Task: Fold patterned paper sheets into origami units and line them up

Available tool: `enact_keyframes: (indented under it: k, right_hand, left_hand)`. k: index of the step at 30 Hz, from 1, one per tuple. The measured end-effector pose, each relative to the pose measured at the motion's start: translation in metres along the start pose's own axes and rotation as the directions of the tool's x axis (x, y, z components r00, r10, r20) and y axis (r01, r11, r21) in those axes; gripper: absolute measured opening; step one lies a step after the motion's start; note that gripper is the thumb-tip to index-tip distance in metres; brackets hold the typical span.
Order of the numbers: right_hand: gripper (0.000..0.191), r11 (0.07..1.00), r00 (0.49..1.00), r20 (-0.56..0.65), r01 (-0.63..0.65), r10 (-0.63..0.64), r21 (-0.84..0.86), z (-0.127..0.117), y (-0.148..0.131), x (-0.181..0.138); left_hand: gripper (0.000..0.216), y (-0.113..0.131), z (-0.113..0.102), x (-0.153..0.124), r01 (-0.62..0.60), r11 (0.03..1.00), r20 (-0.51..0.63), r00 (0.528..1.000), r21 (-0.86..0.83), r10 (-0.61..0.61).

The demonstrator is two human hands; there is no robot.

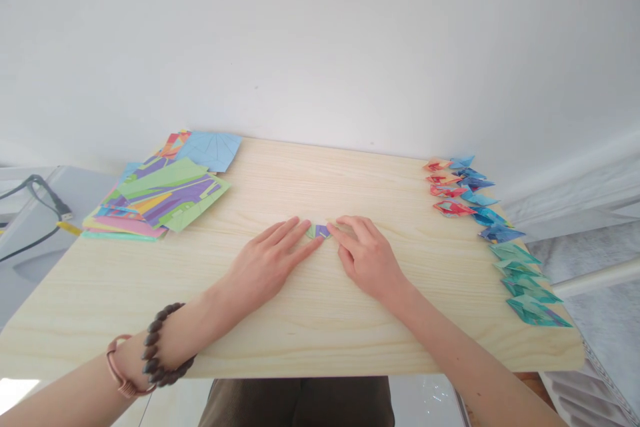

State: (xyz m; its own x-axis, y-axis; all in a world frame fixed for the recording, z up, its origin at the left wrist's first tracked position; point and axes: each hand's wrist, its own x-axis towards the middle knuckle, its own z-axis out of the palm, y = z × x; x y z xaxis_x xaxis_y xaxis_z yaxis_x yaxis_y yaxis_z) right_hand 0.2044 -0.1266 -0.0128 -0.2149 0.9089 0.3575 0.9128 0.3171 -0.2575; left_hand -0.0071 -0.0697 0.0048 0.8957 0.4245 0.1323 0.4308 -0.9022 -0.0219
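A small folded piece of paper (319, 231), green and purple, lies flat near the middle of the pale wooden table (300, 327). My left hand (265, 263) lies flat with its fingers stretched out, fingertips pressing on the paper's left edge. My right hand (365, 253) rests beside it, its index finger pressing on the paper's right edge, the other fingers slightly curled. Most of the paper is hidden under my fingertips. A dark bead bracelet and a thin band sit on my left wrist.
A stack of colourful patterned paper sheets (160, 193) lies at the table's back left. Several folded paper pieces, red, blue and teal (493, 233), run in rows along the right edge. Cables (40, 197) lie on a grey surface to the left. A white wall stands behind.
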Motion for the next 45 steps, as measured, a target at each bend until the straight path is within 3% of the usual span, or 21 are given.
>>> enact_keyframes:
  k: [5, 14, 30, 39, 45]
  right_hand:
    - [0.041, 0.999, 1.000, 0.002, -0.011, 0.010, 0.035, -0.001, 0.002, -0.002]
    - [0.039, 0.997, 0.999, -0.028, -0.019, 0.021, 0.069, 0.000, 0.003, -0.003]
    - [0.041, 0.999, 0.999, -0.008, -0.035, 0.035, 0.003, 0.000, -0.002, -0.001]
    - [0.038, 1.000, 0.999, -0.048, -0.015, 0.015, -0.007, 0.003, -0.001, -0.004]
    - [0.037, 1.000, 0.998, -0.060, -0.010, 0.009, -0.017, 0.003, -0.001, -0.004]
  left_hand:
    - [0.058, 0.003, -0.001, -0.001, 0.030, 0.999, 0.027, 0.999, 0.027, -0.031]
    - [0.056, -0.006, 0.001, 0.004, -0.017, 1.000, 0.007, 1.000, -0.011, 0.017]
    - [0.051, 0.012, 0.004, 0.005, 0.025, 0.991, -0.036, 0.999, 0.132, -0.020]
    - [0.054, 0.025, 0.008, 0.001, 0.141, 0.974, -0.057, 0.990, 0.178, -0.133]
    - [0.059, 0.027, 0.008, 0.000, 0.164, 0.970, -0.008, 0.986, 0.182, -0.165]
